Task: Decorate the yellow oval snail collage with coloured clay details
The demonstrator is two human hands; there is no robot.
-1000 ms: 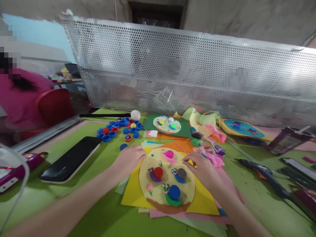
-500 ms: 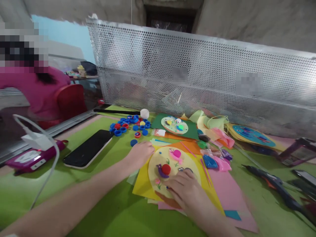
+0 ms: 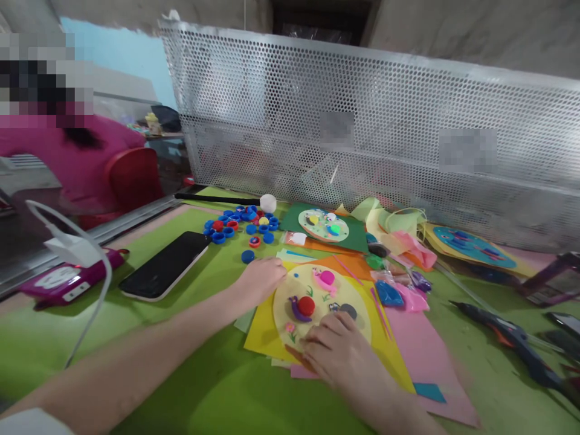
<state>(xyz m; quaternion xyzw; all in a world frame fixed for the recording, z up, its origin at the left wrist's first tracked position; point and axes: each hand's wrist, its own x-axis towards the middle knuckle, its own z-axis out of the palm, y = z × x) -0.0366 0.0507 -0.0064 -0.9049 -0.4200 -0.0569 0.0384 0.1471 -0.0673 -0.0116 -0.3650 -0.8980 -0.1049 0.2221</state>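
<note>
A pale yellow round craft disc [image 3: 283,311] lies on a bright yellow sheet [image 3: 260,338]. On it are a purple snail with a red shell [image 3: 306,306], a pink snail [image 3: 326,278], a grey round piece [image 3: 348,311] and a small pink flower [image 3: 290,328]. My left hand [image 3: 261,281] is closed at the disc's upper left edge; whatever its fingers hold is hidden. My right hand [image 3: 342,347] rests over the disc's lower part, fingers bent and pressed together at the brown strip along the bottom. What lies under those fingertips I cannot make out.
Blue and red bottle caps [image 3: 247,257] lie behind my left hand, near a black phone [image 3: 167,266]. A glue gun [image 3: 507,338] is at the right. Finished-looking discs, a green one [image 3: 324,226] among them, sit by the perforated metal screen [image 3: 385,133]. A person in pink [image 3: 86,157] sits left.
My right hand has shifted slightly down and left across the disc, uncovering more of the grey round piece. My left hand stays at the edge. The view has tilted slightly.
</note>
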